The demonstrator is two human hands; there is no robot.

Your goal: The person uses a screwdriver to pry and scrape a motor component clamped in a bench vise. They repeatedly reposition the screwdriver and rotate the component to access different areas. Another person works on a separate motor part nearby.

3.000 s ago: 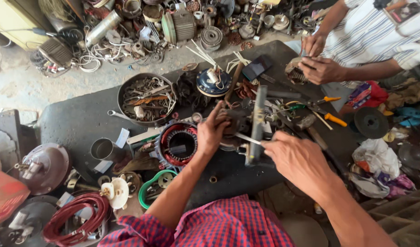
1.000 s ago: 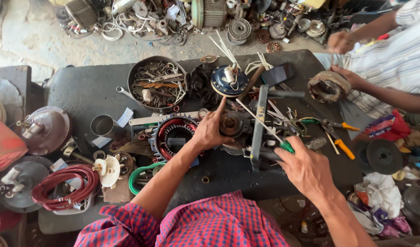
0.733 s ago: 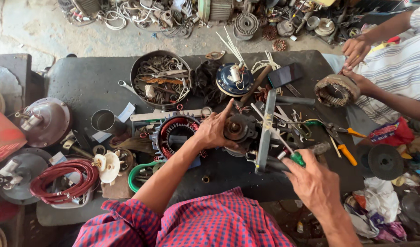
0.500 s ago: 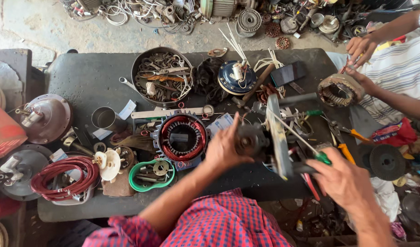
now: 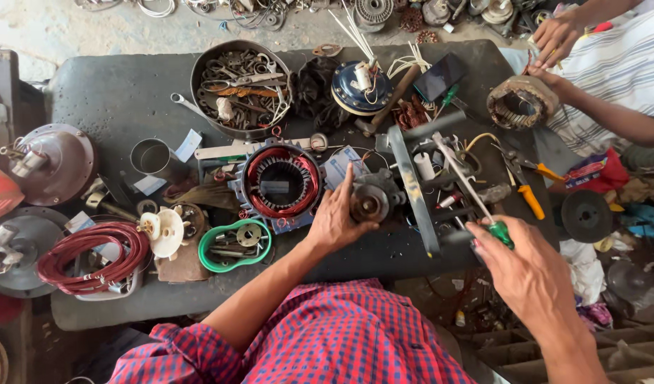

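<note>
The rotor (image 5: 370, 201) sits near the table's (image 5: 113, 99) front edge, gripped from the left by the left hand (image 5: 335, 217). Just right of it stands a metal bar (image 5: 412, 188) — beyond that, the right hand (image 5: 530, 274) clenches a green-handled screwdriver (image 5: 469, 190). A copper-wound stator (image 5: 279, 182) lies left.
</note>
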